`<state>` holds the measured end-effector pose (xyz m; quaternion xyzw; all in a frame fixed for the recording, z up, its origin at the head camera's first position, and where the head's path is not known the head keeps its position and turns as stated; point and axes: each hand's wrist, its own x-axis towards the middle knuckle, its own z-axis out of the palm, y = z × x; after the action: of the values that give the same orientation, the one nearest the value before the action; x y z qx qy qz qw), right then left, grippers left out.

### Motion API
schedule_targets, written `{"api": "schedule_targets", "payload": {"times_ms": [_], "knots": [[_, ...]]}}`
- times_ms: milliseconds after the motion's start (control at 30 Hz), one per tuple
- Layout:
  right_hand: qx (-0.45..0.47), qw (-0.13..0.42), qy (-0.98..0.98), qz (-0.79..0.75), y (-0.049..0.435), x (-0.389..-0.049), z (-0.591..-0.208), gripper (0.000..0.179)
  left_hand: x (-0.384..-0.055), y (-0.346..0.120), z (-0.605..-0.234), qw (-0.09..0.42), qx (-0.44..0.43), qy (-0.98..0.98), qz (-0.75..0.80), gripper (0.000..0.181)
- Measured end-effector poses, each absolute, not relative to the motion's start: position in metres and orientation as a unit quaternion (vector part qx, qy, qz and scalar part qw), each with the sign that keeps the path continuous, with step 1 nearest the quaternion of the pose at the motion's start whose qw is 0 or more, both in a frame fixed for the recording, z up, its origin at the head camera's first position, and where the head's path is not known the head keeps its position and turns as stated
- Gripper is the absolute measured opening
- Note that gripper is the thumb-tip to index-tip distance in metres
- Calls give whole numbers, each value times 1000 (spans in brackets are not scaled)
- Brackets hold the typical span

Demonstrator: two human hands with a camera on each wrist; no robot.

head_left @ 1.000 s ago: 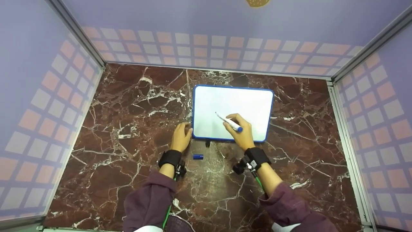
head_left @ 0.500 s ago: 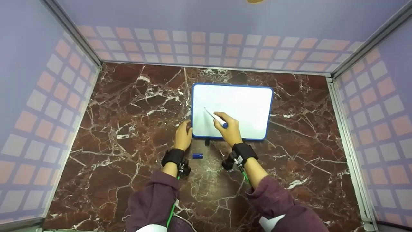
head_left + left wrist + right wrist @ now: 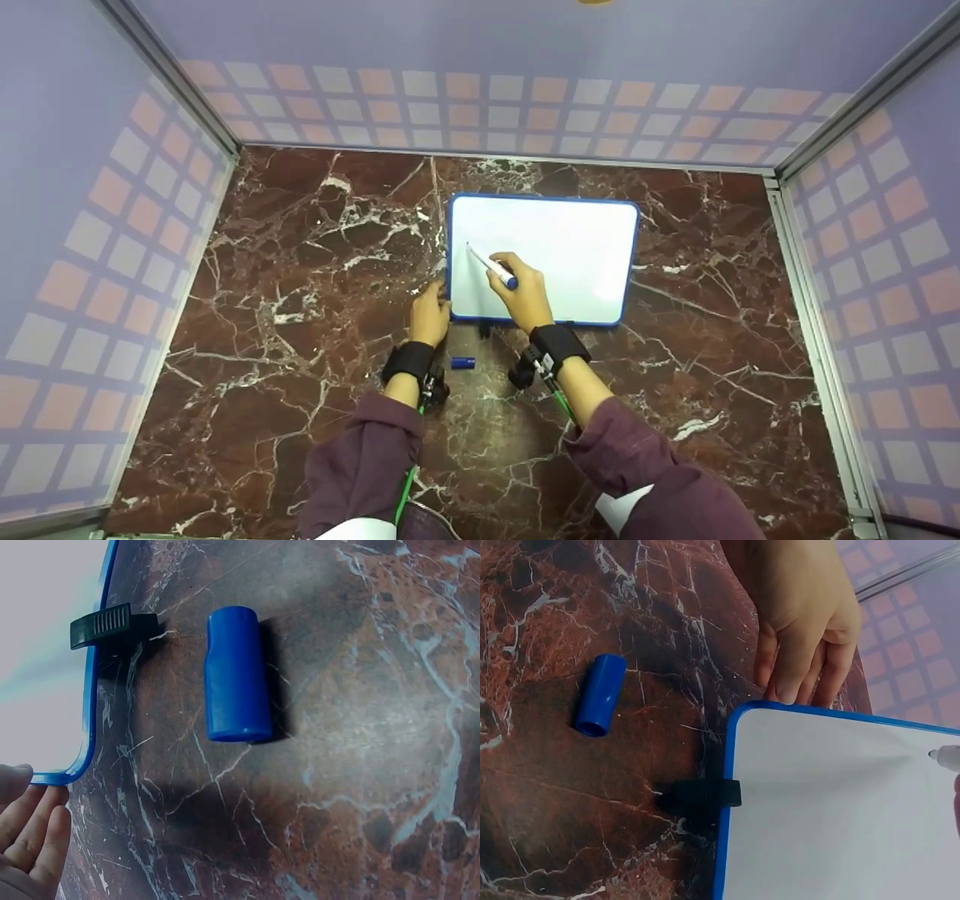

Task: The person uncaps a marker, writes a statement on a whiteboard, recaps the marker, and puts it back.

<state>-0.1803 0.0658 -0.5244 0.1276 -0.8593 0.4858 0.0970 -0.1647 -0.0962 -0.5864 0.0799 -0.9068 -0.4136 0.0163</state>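
Note:
My right hand (image 3: 525,295) pinches a white whiteboard marker (image 3: 493,267) with a blue end. The marker's bare tip points up and left, close over the left part of the blue-framed whiteboard (image 3: 577,240). At the board's near left corner, my left hand (image 3: 430,316) holds the edge; in the left wrist view its thumb lies at the top of the frame and the fingers curl against the side. The board's surface shows white, with a soft shadow under the marker. In the right wrist view only the marker tip (image 3: 945,757) and a sliver of the hand show.
A blue marker cap (image 3: 463,363) lies on the brown marble-patterned table (image 3: 315,420), in front of the board. On the board's near edge sits a black clip (image 3: 112,628). Lilac panels with pink and white squares (image 3: 463,112) wall in the back and sides.
My right hand has moved the marker left and slightly away from me across the board. My left hand stays at the board's left edge, having shifted only slightly.

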Motion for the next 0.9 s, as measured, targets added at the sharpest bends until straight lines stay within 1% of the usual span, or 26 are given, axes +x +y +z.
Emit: {"api": "schedule_targets", "payload": {"times_ms": [200, 533, 900], "knots": [[127, 100, -862, 481, 65, -185, -525, 22, -168, -92, -587, 4, 94, -912, -398, 33], [130, 101, -866, 473, 63, -185, -531, 23, -167, -92, -589, 28, 96, -917, -387, 29], [137, 92, -871, 463, 63, -174, -540, 20, -166, -91, -592, 43, 103, -915, -387, 29]]}}
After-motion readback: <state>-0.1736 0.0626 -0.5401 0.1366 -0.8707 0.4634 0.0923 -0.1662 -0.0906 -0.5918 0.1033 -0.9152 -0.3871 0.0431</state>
